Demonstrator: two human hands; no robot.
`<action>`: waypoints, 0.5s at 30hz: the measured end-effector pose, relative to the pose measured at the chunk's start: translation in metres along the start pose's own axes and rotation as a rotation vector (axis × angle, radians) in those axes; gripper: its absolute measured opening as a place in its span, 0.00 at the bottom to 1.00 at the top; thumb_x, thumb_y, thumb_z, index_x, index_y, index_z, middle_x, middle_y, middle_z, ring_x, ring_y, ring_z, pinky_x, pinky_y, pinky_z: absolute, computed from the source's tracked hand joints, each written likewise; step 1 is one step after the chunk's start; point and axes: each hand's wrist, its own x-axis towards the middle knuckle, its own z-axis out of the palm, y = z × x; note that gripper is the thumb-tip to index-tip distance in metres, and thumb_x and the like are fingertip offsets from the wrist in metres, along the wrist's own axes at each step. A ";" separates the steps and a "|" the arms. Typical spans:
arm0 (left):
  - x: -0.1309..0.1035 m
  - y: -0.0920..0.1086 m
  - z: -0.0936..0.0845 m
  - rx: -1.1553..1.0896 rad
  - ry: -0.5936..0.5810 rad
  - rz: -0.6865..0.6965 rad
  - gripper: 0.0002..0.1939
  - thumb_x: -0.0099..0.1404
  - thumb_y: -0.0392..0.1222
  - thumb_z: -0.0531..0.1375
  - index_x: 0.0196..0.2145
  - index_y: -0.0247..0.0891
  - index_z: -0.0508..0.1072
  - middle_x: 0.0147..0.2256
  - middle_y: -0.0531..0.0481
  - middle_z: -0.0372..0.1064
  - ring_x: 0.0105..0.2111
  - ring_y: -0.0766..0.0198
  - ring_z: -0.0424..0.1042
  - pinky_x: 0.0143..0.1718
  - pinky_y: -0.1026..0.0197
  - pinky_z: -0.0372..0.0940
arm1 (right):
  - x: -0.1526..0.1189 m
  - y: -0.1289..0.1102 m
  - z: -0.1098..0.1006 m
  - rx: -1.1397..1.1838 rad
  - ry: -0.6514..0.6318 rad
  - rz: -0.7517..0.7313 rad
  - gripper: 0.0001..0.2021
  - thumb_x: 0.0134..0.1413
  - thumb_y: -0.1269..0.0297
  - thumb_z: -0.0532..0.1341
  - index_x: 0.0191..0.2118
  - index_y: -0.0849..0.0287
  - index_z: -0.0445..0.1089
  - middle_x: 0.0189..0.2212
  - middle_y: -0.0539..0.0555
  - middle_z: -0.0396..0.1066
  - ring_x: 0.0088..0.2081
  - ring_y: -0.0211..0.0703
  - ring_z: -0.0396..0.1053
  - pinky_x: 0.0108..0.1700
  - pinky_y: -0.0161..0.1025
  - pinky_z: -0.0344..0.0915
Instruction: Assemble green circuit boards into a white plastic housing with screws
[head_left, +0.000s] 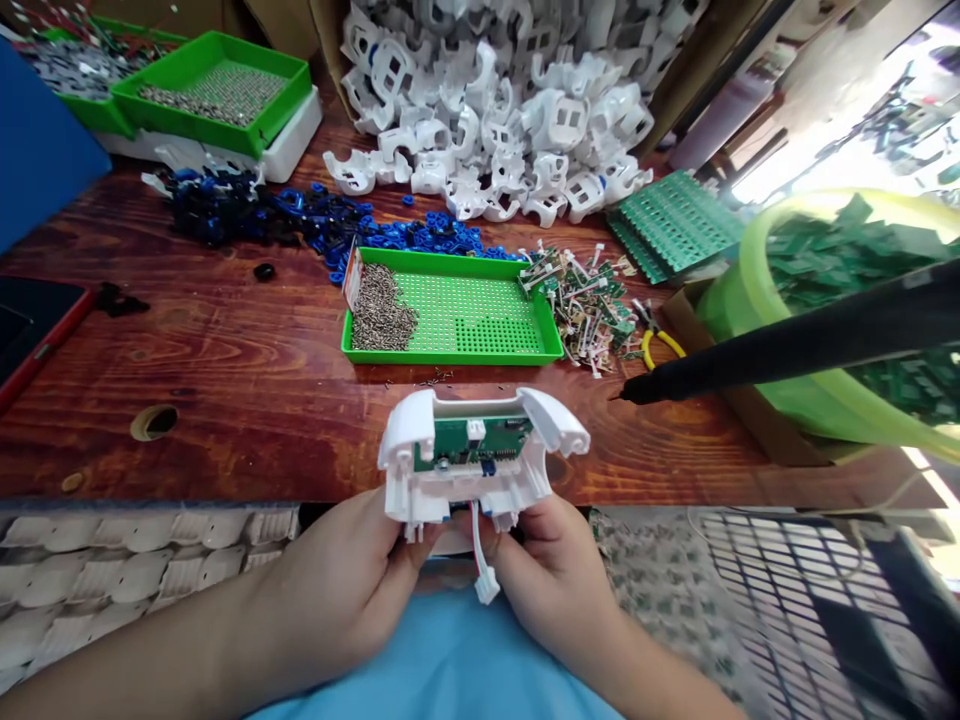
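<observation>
Between my two hands is a white plastic housing (450,490), held at the front edge of the table. A green circuit board (450,440) with a small white socket sits inside it. From its underside hangs a short cable with a white plug (486,585). My left hand (360,570) grips the left side, thumb along the lower part. On the right side my right hand (555,560) is closed round the housing, its thumb close to the cable. Some of my fingers are hidden behind the housing.
A green tray (450,357) with small screws (382,310) lies beyond the housing. Wired boards (596,310) and yellow-handled pliers (661,345) are beside it. A black screwdriver-like tool (787,350) juts in from the right, before a yellow-green tub (757,270). White housings (502,120) are piled behind.
</observation>
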 end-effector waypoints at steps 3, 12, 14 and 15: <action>0.001 0.002 -0.001 0.070 -0.011 -0.034 0.16 0.66 0.43 0.47 0.45 0.34 0.68 0.38 0.44 0.70 0.39 0.57 0.70 0.43 0.61 0.60 | -0.001 0.003 0.000 0.034 -0.013 0.058 0.08 0.52 0.64 0.57 0.37 0.60 0.67 0.32 0.52 0.68 0.33 0.32 0.66 0.37 0.27 0.64; 0.005 0.003 -0.009 -0.292 -0.107 -0.229 0.19 0.64 0.48 0.53 0.52 0.43 0.62 0.41 0.51 0.68 0.40 0.63 0.68 0.40 0.68 0.62 | 0.008 -0.009 -0.002 0.353 -0.179 0.478 0.19 0.46 0.53 0.61 0.36 0.64 0.61 0.28 0.51 0.62 0.27 0.26 0.57 0.31 0.26 0.58; 0.005 0.001 -0.009 -0.389 -0.117 -0.242 0.22 0.63 0.48 0.54 0.54 0.43 0.60 0.44 0.50 0.67 0.44 0.62 0.66 0.43 0.68 0.61 | 0.008 -0.010 -0.003 0.380 -0.201 0.495 0.19 0.45 0.53 0.62 0.36 0.65 0.61 0.27 0.50 0.61 0.26 0.26 0.56 0.30 0.26 0.57; 0.005 0.000 -0.009 -0.412 -0.114 -0.251 0.23 0.63 0.49 0.55 0.55 0.43 0.60 0.45 0.49 0.67 0.45 0.61 0.65 0.45 0.67 0.61 | 0.008 -0.011 -0.003 0.386 -0.208 0.498 0.20 0.45 0.53 0.62 0.35 0.65 0.61 0.26 0.49 0.60 0.26 0.25 0.55 0.30 0.25 0.56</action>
